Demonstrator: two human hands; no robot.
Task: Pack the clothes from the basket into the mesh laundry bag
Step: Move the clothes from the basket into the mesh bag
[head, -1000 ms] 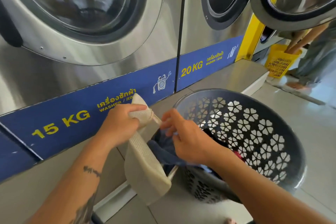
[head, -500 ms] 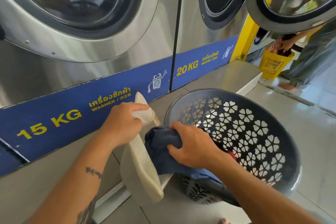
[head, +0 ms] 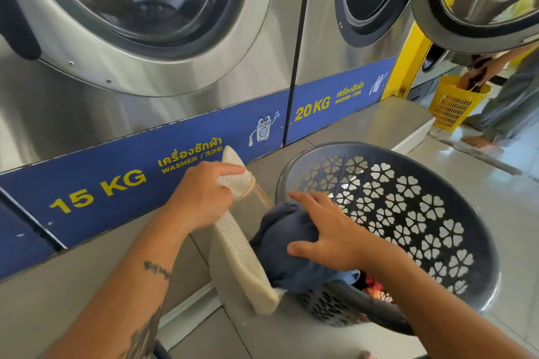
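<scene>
My left hand (head: 204, 195) grips the top edge of a cream mesh laundry bag (head: 242, 259), which hangs down beside the basket with its mouth facing right. My right hand (head: 329, 233) lies on a dark blue garment (head: 285, 236), fingers spread over it, pressing it at the bag's mouth. The garment trails back over the rim of the dark grey plastic basket (head: 423, 213), which has flower-shaped holes and stands tilted on the floor. Something red (head: 372, 285) shows deep inside the basket.
Steel washing machines (head: 145, 38) stand on a raised tiled ledge (head: 379, 122) right behind the bag. An open washer door (head: 481, 9) hangs at the top right. Beyond it another person (head: 507, 102) bends over a yellow basket (head: 455, 102).
My right hand has taken the blue garment from the basket and brought it up against the bag's mouth, then flattened over it. The left hand keeps hold of the bag.
</scene>
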